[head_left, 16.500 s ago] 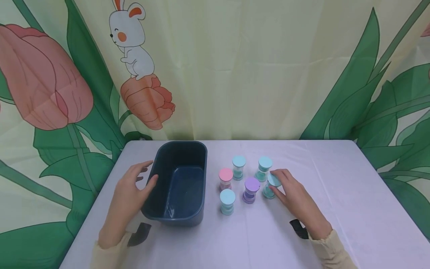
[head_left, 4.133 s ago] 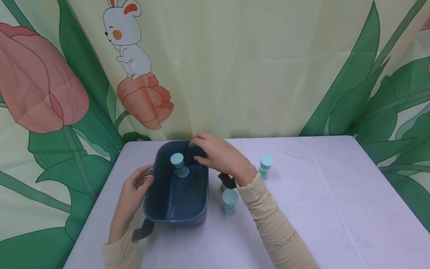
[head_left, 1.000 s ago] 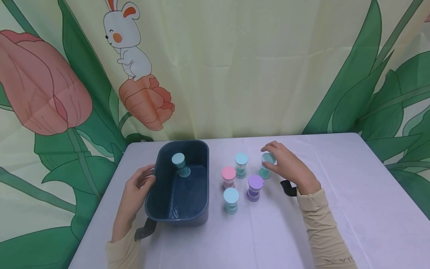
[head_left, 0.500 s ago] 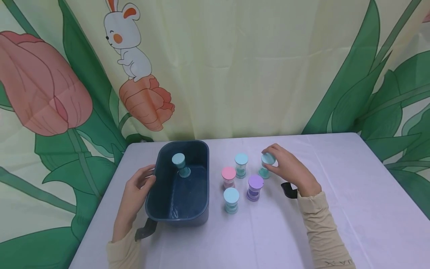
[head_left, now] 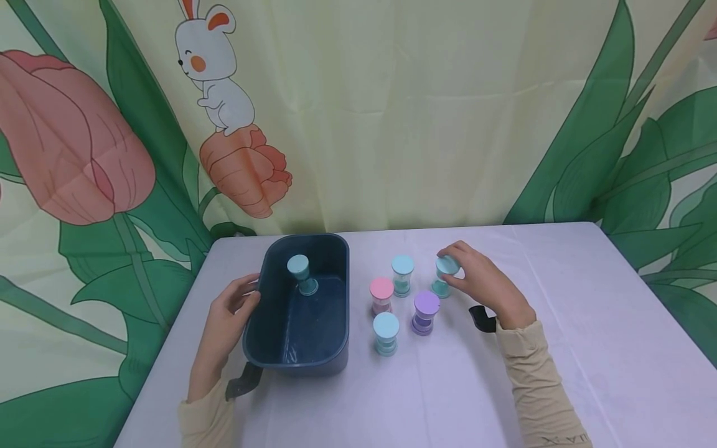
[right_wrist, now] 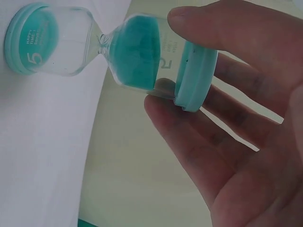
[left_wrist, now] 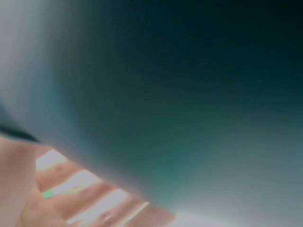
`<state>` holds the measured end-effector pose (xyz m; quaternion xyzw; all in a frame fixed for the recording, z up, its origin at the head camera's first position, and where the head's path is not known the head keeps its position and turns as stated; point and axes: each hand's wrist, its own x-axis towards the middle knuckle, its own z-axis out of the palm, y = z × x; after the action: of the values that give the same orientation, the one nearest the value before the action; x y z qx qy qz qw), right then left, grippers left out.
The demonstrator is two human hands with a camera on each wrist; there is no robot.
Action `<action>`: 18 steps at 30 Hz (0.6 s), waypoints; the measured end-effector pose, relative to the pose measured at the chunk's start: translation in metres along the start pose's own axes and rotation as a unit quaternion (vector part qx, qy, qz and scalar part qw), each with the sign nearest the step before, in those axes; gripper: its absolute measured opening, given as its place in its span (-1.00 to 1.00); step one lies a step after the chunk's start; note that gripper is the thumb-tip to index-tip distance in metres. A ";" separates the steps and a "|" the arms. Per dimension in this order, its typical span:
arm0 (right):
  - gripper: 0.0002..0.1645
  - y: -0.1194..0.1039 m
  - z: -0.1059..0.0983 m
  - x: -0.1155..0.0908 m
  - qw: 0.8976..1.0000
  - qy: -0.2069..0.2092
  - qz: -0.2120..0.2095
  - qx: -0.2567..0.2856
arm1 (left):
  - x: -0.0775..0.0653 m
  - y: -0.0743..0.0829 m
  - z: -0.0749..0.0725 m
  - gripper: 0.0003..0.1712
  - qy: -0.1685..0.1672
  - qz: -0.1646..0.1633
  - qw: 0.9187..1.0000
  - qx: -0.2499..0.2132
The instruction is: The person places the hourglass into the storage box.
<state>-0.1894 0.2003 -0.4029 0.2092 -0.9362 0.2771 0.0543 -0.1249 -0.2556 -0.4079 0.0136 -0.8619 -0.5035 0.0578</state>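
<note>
My right hand pinches the upper end of a teal-capped sand timer, which stands upright at the back right of the group. In the right wrist view the thumb and fingers lie round the timer's cap, and teal sand shows in both bulbs. My left hand rests along the left side of a dark blue bin, fingers extended. In the left wrist view the bin's blurred wall covers most of the picture. Inside the bin, near its back, a light blue-capped sand timer stands.
Left of the right hand stand a blue-capped timer, a pink-capped timer, a purple-capped timer and a light blue-capped timer. A white cloth covers the table. A printed curtain hangs behind it.
A blue-capped timer that the right hand touched on the table earliest is gone from there; one now stands in the bin. The right hand has moved from the bin to another timer and closed on it.
</note>
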 end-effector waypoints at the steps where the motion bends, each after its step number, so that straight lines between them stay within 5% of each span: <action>1: -0.55 0.000 0.000 0.000 1.000 0.000 0.000 -0.001 | 0.000 0.000 0.000 -0.42 0.000 0.000 1.000 0.000; 18: -0.53 -0.003 -0.003 -0.001 1.000 0.005 0.002 -0.015 | 0.001 0.000 0.000 -0.42 0.000 0.000 1.000 -0.005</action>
<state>-0.1875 0.2001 -0.3986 0.2049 -0.9405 0.2640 0.0618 -0.1255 -0.2558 -0.4072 0.0130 -0.8593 -0.5081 0.0576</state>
